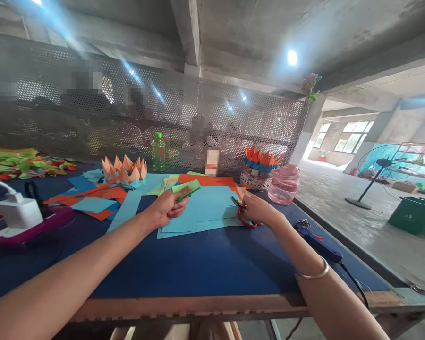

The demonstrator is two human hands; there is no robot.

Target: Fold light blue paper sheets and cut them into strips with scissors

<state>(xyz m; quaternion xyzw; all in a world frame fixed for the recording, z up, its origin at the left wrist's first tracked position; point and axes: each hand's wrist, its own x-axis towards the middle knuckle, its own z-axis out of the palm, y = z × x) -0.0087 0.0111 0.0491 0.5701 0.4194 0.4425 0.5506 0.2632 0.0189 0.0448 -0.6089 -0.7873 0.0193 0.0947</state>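
Observation:
My left hand (167, 208) is closed on a small green piece of paper (187, 190), held just above light blue paper sheets (208, 208) that lie on the dark blue table (198, 264). My right hand (255, 209) rests on the same sheets and grips red-handled scissors (243, 216), whose blades point left towards the green piece. A silver bangle (313, 273) sits on my right wrist.
Orange and blue paper sheets (95, 200) and folded paper crowns (124, 171) lie at the left; a green bottle (158, 152), a basket of folded paper (258, 171) and a pink jar (285, 184) stand behind. A white charger (19, 211) sits left, a blue glue gun (317, 242) right. Blurred people sit beyond a perforated screen (233, 123).

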